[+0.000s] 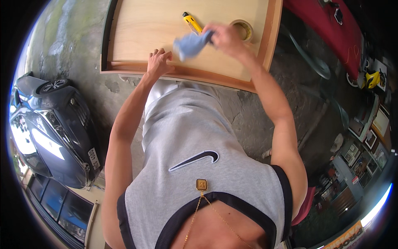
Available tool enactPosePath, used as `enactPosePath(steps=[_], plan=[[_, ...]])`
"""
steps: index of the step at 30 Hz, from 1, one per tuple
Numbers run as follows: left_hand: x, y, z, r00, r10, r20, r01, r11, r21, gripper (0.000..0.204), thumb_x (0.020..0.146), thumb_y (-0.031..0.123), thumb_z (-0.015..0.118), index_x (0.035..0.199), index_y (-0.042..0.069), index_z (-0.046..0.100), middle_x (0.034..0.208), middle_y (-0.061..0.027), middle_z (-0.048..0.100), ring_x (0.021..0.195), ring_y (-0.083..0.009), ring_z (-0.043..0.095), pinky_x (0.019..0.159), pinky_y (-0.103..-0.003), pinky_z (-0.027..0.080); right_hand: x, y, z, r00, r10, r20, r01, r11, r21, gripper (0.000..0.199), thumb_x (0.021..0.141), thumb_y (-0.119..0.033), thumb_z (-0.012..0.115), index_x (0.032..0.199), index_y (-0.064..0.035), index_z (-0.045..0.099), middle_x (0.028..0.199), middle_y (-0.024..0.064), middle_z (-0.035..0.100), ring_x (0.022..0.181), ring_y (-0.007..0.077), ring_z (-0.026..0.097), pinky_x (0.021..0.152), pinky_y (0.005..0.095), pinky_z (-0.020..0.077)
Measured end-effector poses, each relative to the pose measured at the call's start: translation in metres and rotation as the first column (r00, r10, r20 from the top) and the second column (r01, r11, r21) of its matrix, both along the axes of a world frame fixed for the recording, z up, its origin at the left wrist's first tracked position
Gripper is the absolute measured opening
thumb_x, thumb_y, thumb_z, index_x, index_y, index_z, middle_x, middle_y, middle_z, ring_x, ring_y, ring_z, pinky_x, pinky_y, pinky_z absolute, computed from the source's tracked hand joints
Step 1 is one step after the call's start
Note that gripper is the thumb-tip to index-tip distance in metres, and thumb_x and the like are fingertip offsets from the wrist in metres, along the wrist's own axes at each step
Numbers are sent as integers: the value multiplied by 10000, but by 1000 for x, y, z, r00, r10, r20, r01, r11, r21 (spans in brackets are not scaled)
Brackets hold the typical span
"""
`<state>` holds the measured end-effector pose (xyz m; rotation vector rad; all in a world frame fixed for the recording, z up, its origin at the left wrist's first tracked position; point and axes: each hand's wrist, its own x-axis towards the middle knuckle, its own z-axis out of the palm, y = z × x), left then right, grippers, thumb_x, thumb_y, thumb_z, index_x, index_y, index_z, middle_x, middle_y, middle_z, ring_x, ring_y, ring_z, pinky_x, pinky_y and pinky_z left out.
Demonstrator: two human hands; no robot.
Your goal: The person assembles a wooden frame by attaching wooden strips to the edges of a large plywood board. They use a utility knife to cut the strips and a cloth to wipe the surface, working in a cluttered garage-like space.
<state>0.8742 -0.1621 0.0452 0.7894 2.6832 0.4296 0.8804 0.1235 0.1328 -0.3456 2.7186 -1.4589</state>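
In front of me is a shallow wooden frame with raised edges around a pale plywood panel. My right hand grips a blue cloth, which is blurred and hangs over the panel. My left hand rests at the near edge of the frame with its fingers spread, holding nothing. A yellow utility knife with a black end lies on the panel beyond the cloth. Just right of my right hand, a roll of tape lies on the panel, partly hidden by that hand.
A dark grey car stands at the left on the concrete floor. Red cloth or covering is at the upper right. Shelves with framed pictures and clutter stand at the right.
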Motion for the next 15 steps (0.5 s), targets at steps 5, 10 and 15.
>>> enactPosePath(steps=[5, 10, 15], plan=[[15, 29, -18, 998, -27, -65, 32, 997, 65, 308, 553, 233, 745, 820, 173, 604, 891, -46, 557, 944, -279, 514, 779, -404, 400, 64, -36, -10, 983, 123, 137, -132, 990, 55, 257, 759, -290, 622, 923, -92, 635, 809, 111, 651, 755, 289, 625, 677, 383, 487], [20, 41, -8, 996, -31, -79, 41, 992, 120, 184, 671, 197, 680, 841, 176, 613, 931, -42, 578, 945, -295, 528, 786, -424, 418, 78, -45, -51, 963, 90, 254, -189, 897, 398, 422, 706, -441, 678, 982, -123, 658, 884, 114, 667, 829, 306, 626, 721, 406, 478], [19, 45, -17, 997, 28, -68, -21, 995, 99, 206, 666, 176, 697, 859, 166, 627, 871, -41, 592, 924, -299, 541, 783, -430, 428, 95, -49, -69, 985, 99, 141, -130, 965, 227, 239, 722, -231, 665, 953, -172, 681, 896, 89, 675, 823, 279, 637, 721, 406, 470]])
